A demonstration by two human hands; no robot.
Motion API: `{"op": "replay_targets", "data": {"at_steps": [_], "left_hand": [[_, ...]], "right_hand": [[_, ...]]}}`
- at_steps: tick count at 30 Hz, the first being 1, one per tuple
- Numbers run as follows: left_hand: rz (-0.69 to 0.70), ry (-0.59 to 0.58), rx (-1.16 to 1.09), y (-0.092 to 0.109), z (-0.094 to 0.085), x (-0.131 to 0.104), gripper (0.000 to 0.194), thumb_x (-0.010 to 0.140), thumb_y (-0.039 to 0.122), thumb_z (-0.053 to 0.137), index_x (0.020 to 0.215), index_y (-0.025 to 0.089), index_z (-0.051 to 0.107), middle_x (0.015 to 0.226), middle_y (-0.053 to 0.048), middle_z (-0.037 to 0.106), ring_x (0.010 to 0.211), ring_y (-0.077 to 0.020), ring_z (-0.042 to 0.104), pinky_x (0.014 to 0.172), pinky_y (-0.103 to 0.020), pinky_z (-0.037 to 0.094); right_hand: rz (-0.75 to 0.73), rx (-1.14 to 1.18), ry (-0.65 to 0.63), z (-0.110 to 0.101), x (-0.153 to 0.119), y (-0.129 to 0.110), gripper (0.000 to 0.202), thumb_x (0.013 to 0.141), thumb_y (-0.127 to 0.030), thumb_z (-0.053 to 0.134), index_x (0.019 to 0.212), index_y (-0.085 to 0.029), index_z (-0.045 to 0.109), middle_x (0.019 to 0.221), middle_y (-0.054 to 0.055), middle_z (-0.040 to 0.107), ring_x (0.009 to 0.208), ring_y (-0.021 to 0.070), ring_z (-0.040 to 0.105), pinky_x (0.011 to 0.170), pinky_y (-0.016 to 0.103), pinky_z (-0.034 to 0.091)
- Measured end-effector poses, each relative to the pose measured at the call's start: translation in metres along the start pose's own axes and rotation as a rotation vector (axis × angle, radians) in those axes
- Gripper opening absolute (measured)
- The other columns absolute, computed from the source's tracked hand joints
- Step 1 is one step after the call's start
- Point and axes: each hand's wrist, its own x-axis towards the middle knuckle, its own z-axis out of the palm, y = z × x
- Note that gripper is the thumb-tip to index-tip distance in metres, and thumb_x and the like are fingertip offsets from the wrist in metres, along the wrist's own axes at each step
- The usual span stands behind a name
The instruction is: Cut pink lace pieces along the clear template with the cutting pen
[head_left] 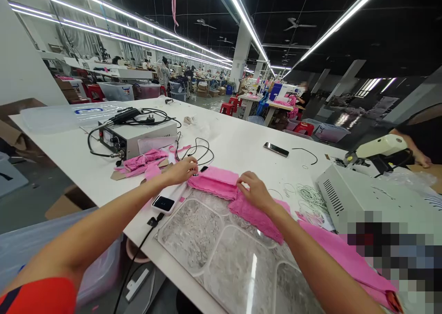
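Note:
A folded pink cloth (214, 181) lies near the table's middle, between my hands. My right hand (253, 189) pinches its right end, thumb and finger together. At its left end my left hand (184, 170) is closed, fingertips pressed together; what they hold is too small to make out. Under my right wrist a second pink piece (258, 215) rests on the clear plastic sheet with rounded panels (238, 263). A longer pink piece (345, 254) stretches to the lower right, partly behind my right forearm.
Left of the cloth are a white power bank (163, 204), pink scraps (141, 163) and a grey control box with cables (138, 139). A phone (276, 149) lies further back. On the right stand a machine (376, 199) and a person, partly visible.

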Motion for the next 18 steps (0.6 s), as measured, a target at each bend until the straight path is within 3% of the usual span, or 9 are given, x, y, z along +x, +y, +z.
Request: {"op": "replay_targets", "data": {"at_steps": [3, 6, 9, 12, 15, 18], "left_hand": [[0.031, -0.061, 0.02, -0.005, 0.01, -0.019, 0.026, 0.086, 0.029, 0.047, 0.082, 0.018, 0.07, 0.107, -0.006, 0.063, 0.077, -0.0147, 0.062, 0.077, -0.027, 0.05], [0.08, -0.036, 0.025, 0.004, 0.014, -0.023, 0.03, 0.09, 0.031, 0.042, 0.093, 0.018, 0.069, 0.112, -0.008, 0.06, 0.091, -0.0189, 0.061, 0.086, -0.032, 0.049], [0.208, -0.039, -0.002, 0.032, 0.022, -0.02, 0.029, 0.095, 0.032, 0.042, 0.099, 0.018, 0.067, 0.112, -0.01, 0.059, 0.1, -0.02, 0.058, 0.092, -0.033, 0.045], [0.382, -0.132, -0.016, 0.072, 0.044, -0.014, 0.019, 0.093, 0.027, 0.051, 0.1, 0.021, 0.067, 0.109, -0.008, 0.061, 0.101, -0.0192, 0.057, 0.093, -0.031, 0.044], [0.475, -0.2, 0.015, 0.106, 0.072, -0.005, 0.009, 0.087, 0.017, 0.059, 0.091, 0.02, 0.067, 0.103, -0.008, 0.062, 0.097, -0.0212, 0.057, 0.091, -0.034, 0.043], [0.481, -0.216, 0.046, 0.123, 0.09, 0.007, 0.01, 0.085, 0.01, 0.057, 0.081, 0.016, 0.064, 0.094, -0.01, 0.061, 0.089, -0.0218, 0.057, 0.086, -0.036, 0.043]], "right_hand": [[0.001, 0.019, -0.053, 0.013, -0.022, -0.001, 0.01, 0.079, -0.018, 0.058, 0.074, -0.021, 0.066, 0.085, 0.005, 0.066, 0.084, 0.0182, 0.06, 0.077, 0.034, 0.05], [0.079, 0.017, -0.006, -0.002, -0.043, 0.002, 0.013, 0.083, -0.022, 0.056, 0.087, -0.021, 0.068, 0.092, 0.006, 0.067, 0.09, 0.0183, 0.061, 0.082, 0.035, 0.051], [0.203, -0.008, 0.061, -0.031, -0.069, 0.008, 0.017, 0.087, -0.027, 0.052, 0.089, -0.02, 0.067, 0.086, 0.006, 0.067, 0.078, 0.0166, 0.061, 0.072, 0.033, 0.052], [0.281, -0.014, 0.036, -0.052, -0.096, 0.014, 0.017, 0.084, -0.03, 0.054, 0.084, -0.02, 0.067, 0.076, 0.004, 0.066, 0.065, 0.0144, 0.059, 0.06, 0.028, 0.05], [0.302, -0.018, -0.012, -0.058, -0.115, 0.018, 0.014, 0.079, -0.03, 0.056, 0.081, -0.019, 0.065, 0.073, 0.003, 0.066, 0.063, 0.0142, 0.06, 0.057, 0.027, 0.049], [0.294, -0.039, -0.021, -0.058, -0.122, 0.02, 0.012, 0.077, -0.026, 0.058, 0.083, -0.018, 0.064, 0.078, 0.003, 0.066, 0.069, 0.0151, 0.06, 0.062, 0.029, 0.051]]}}
